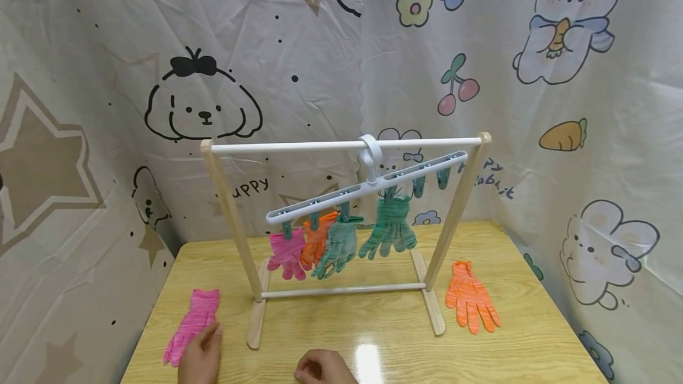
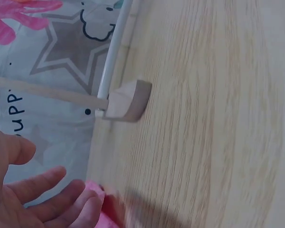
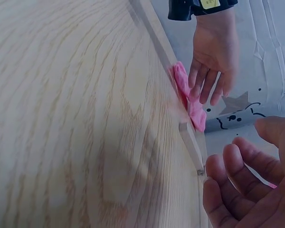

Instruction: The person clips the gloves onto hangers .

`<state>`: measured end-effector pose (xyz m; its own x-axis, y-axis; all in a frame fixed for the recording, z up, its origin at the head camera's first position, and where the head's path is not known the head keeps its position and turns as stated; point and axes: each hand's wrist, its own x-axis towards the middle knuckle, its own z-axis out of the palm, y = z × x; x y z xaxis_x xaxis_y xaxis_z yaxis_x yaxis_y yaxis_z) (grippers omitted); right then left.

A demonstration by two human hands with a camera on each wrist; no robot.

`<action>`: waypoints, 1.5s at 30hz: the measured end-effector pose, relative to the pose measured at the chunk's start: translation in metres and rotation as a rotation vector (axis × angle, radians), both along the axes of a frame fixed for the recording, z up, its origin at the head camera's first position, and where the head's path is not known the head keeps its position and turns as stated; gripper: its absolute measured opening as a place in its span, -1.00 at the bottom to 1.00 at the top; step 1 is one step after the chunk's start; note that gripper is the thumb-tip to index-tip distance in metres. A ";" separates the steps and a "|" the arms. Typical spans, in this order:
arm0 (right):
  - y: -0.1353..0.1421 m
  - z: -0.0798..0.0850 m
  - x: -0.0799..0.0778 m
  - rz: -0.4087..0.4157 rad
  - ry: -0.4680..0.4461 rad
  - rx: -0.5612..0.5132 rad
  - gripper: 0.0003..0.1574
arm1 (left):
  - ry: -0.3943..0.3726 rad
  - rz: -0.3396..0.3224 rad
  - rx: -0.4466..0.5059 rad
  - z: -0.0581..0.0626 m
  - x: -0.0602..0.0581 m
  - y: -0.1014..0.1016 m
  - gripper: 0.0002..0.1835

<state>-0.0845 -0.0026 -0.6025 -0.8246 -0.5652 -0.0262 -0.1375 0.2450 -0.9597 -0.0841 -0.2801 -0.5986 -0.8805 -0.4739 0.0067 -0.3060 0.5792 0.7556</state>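
My left hand [image 1: 201, 355] is at the lower right edge of a pink glove [image 1: 193, 322] that lies flat on the table's left side. In the left wrist view its fingers [image 2: 61, 183] are loosely bent with nothing held, and part of the glove shows behind them. The right wrist view has the left hand [image 3: 213, 61] hanging by the glove. Near the table's front middle, my right hand [image 1: 324, 366] rests with loosely curled, empty fingers. A white clip hanger [image 1: 341, 196] bears a pink glove [image 1: 287, 256], an orange glove [image 1: 318, 242], a light green glove [image 1: 340, 248] and a dark green glove [image 1: 392, 227].
The hanger hooks onto the white top bar [image 1: 299, 146] of a wooden rack, tilted up to the right. Two bare clips [image 1: 442, 178] hang at its right end. Right of the rack's foot [image 1: 433, 313] lies an orange glove [image 1: 471, 298]. A printed curtain [image 1: 320, 76] surrounds the table.
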 end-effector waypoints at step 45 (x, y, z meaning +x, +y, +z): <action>-0.004 -0.004 -0.001 0.015 -0.009 0.015 -0.73 | -0.254 0.010 -0.311 -0.021 -0.027 -0.049 -0.66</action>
